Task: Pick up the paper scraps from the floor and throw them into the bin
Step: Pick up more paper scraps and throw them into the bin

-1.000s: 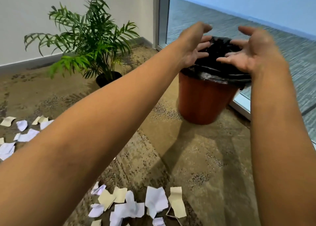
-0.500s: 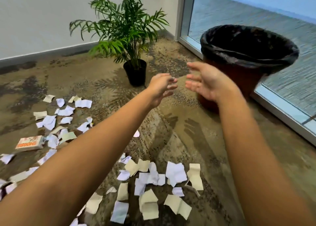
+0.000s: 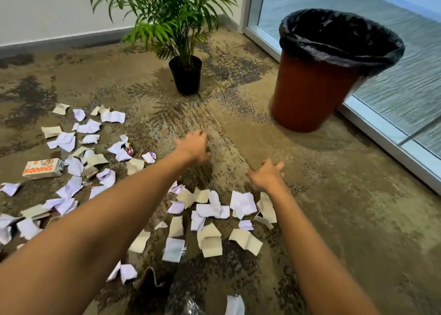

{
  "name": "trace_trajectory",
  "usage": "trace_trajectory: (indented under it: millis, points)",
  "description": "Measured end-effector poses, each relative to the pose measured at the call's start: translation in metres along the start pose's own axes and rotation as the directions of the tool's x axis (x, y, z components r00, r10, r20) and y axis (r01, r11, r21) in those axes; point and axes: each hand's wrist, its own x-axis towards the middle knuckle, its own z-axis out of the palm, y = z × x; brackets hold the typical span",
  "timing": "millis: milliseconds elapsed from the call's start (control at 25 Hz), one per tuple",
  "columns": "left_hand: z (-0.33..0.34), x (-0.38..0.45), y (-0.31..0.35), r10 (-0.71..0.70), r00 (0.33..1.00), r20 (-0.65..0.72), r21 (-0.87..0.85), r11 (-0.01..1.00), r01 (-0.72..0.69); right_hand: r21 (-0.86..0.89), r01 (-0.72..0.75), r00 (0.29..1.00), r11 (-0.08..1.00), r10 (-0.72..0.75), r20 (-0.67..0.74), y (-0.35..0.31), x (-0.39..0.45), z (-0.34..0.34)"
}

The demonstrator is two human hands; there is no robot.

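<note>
Several white and cream paper scraps (image 3: 210,221) lie scattered on the carpet in front of me and off to the left (image 3: 78,152). The bin (image 3: 312,92), red-brown with a black liner, stands at the right by the glass wall. My left hand (image 3: 194,146) hovers low over the carpet, fingers loosely curled down, holding nothing. My right hand (image 3: 267,175) is just above the near cluster of scraps, fingers spread, holding nothing. Both hands are well short of the bin.
A potted palm (image 3: 185,76) stands at the back centre. A small printed carton (image 3: 43,169) lies among the left scraps, and a crumpled wrapper (image 3: 130,149) beside them. A glass wall with a metal frame (image 3: 386,133) runs along the right.
Both hands have come away from over the bin and dropped down toward the scraps on the floor. The view has tilted down and left.
</note>
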Motion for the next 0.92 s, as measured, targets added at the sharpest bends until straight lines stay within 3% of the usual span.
trace_trajectory:
  millis: [200, 280, 440, 520, 600, 680, 760, 840, 920]
  points:
    - [0.016, -0.007, -0.039, -0.099, 0.988, 0.121, -0.041, 0.994, 0.104, -0.199, -0.183, 0.969, 0.963, 0.211, 0.128, 0.021, -0.017, 0.027]
    - [0.022, -0.012, -0.042, -0.086, 0.974, 0.209, -0.095, 0.99, 0.108, -0.228, -0.184, 0.956, 0.956, 0.228, 0.184, 0.018, -0.023, 0.039]
    - [0.024, -0.02, -0.024, -0.064, 0.936, 0.345, -0.046, 0.995, 0.085, -0.266, -0.1, 0.954, 0.959, 0.168, 0.248, -0.006, -0.038, 0.059]
    - [0.018, -0.021, -0.015, 0.001, 0.883, 0.47, -0.146, 0.986, 0.077, -0.28, -0.059, 0.948, 0.958, 0.142, 0.285, -0.017, -0.043, 0.065]
    - [0.008, -0.022, -0.012, 0.076, 0.781, 0.62, -0.245, 0.964, 0.1, -0.303, -0.019, 0.942, 0.953, 0.119, 0.315, -0.022, -0.046, 0.071]
    - [0.002, -0.028, -0.01, 0.114, 0.723, 0.681, -0.195, 0.98, 0.028, -0.35, 0.018, 0.948, 0.936, 0.095, 0.304, -0.021, -0.051, 0.078]
    - [0.004, -0.037, -0.009, 0.11, 0.703, 0.703, -0.007, 0.989, -0.147, -0.385, 0.057, 0.961, 0.921, 0.054, 0.27, -0.017, -0.058, 0.086]
    - [0.016, -0.049, -0.011, 0.099, 0.713, 0.694, 0.14, 0.953, -0.269, -0.379, 0.093, 0.969, 0.921, 0.003, 0.245, -0.015, -0.065, 0.093]
    - [0.03, -0.059, -0.015, 0.136, 0.744, 0.654, 0.137, 0.946, -0.293, -0.363, 0.149, 0.968, 0.92, -0.061, 0.245, -0.016, -0.071, 0.099]
